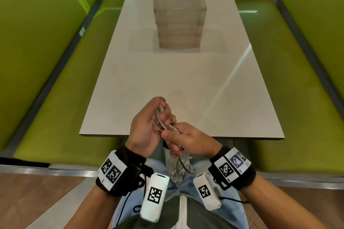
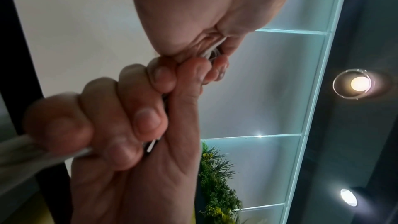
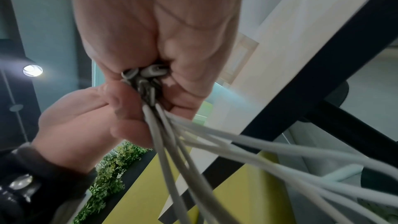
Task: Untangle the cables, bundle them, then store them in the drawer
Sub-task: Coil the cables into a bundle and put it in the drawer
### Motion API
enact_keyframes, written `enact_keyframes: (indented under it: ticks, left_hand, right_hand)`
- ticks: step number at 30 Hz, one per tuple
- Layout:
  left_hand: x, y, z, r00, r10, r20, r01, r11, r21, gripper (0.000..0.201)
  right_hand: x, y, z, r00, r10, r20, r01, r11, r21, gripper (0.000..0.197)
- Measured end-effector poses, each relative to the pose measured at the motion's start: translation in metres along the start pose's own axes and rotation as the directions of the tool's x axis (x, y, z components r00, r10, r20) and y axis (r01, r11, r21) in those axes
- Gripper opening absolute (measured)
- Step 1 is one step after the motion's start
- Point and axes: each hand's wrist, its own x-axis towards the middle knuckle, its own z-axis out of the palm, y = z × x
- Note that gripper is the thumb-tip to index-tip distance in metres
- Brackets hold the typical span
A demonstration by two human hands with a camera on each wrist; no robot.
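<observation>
A long pale table [image 1: 182, 80] runs away from the person, with green benches [image 1: 46, 72] along both sides. Far down the table stands a see-through box of drawers [image 1: 179, 19], stacked one on top of the other, well apart from the hands.

At the near edge of the table the 2 hands are close together and touching. The left hand [image 1: 147, 128] is curled around a bunch of white cables [image 1: 163, 122], with its fingers [image 2: 146, 120] folded over them. The right hand [image 1: 188, 140] pinches the same bunch just below, thumb on top. So both hands are gripping the cables.

The cables run between the 2 hands. Below the right hand they hang down in loose loops [image 1: 181, 168] over the person's lap, under the table edge. From the right wrist view, many grey-white strands [image 3: 215, 146] fan out from the hands, and a few bent cable ends [image 3: 150, 72] poke out where the palm squeezes them.

Each wrist wears a black band [image 1: 122, 169] with white blocks that have black and white square marks.
</observation>
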Motion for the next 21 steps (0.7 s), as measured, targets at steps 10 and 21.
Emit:
enact_keyframes:
  ticks: [10,21]
  left_hand:
    - [0.002,-0.007,0.017,0.957,0.232,-0.173,-0.129,0.877,0.462,0.036]
    - [-0.007,-0.020,-0.010,0.993,0.041,0.114,-0.108,0.729,0.676,0.086]
  right_hand:
    - [0.002,-0.009,-0.004,0.998,0.056,0.012,-0.050,0.959,-0.279,0.030]
    - [-0.004,-0.031,-0.013,0.943,-0.201,-0.267,0.218,0.975,0.036,0.034]
